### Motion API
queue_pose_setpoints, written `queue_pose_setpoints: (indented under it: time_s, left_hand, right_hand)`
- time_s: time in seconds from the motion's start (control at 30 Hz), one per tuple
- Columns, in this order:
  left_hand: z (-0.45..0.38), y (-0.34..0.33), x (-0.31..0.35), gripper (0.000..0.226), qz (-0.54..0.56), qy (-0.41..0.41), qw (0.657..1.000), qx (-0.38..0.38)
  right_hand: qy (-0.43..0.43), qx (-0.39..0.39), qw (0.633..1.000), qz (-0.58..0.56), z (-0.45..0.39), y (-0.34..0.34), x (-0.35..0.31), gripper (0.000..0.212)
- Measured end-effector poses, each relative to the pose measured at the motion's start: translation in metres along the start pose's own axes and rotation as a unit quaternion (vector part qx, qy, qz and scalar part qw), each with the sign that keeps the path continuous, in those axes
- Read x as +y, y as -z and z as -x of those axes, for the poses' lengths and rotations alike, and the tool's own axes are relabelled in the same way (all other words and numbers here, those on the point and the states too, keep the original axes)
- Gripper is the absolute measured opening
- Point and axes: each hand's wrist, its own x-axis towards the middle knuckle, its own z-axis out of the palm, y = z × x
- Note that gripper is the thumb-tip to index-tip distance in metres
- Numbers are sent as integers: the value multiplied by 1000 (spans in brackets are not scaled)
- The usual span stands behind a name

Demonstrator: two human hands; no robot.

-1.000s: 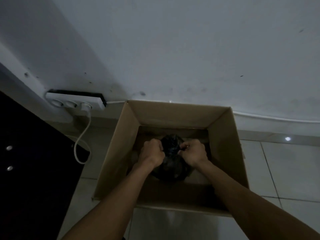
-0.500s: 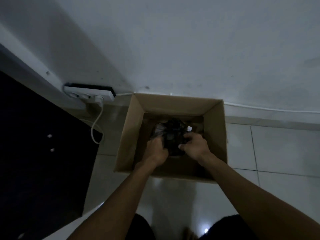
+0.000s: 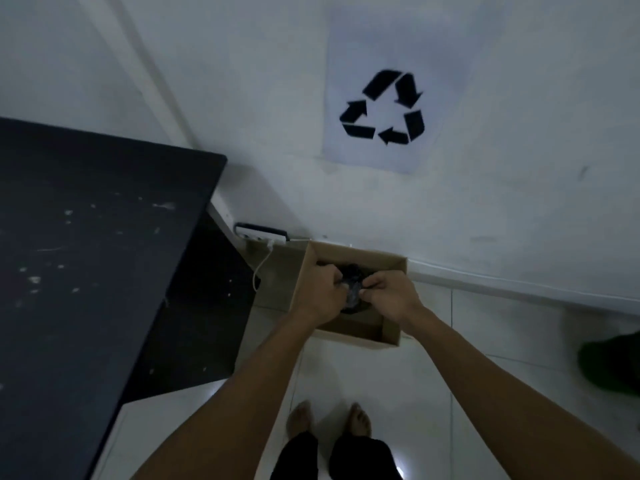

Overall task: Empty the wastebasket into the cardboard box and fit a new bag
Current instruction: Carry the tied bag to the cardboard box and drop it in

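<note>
An open cardboard box [image 3: 393, 336] stands on the tiled floor against the white wall. Above its opening I hold a crumpled black plastic bag [image 3: 352, 293] between both hands. My left hand [image 3: 323, 294] grips the bag's left side with closed fingers. My right hand [image 3: 389, 296] pinches the bag's right side. More dark crumpled plastic shows inside the box behind my hands. The box floor below the bag is mostly hidden.
A black table [image 3: 79, 258] fills the left. A white power strip [image 3: 261, 233] with a cable lies by the wall left of the box. A recycling sign [image 3: 382, 109] hangs on the wall. A dark green object [image 3: 613, 362] sits at the right edge. My bare feet [image 3: 329, 419] stand on the tiles.
The view has pulled back and up, so the box looks smaller and the table top, sign and feet have come into view. Both hands stay closed on the black bag, now higher over the box.
</note>
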Motion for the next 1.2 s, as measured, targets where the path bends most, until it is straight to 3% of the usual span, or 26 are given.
queue_pose_setpoints:
  time_s: [0.3,0.5,0.67,0.83,1.1,1.2]
  left_hand:
    - [97,120,30,24,28,-82,992,89]
    - [179,162,-16,22,65,-139,981,120]
    - [254,194,-74,20,80,-178,977,87]
    - [314,215,-130,20,92,-192,973,89]
    - [395,239,-203,42,81,-163,983,31]
    - [428,245,-231,37,73,-156,985,22]
  right_hand:
    - [92,51,993,-59,143,23,-103,15]
    - [141,113,981,-70,225,-22,-134,16]
    - [149,175,964,-135,299,-79,-145,11]
    - [169,159,961,-148,367,-140,-155,10]
    - [157,104,976,-111,444,-222,-158,18]
    - [159,95,977,-103,471,-254,-155,16]
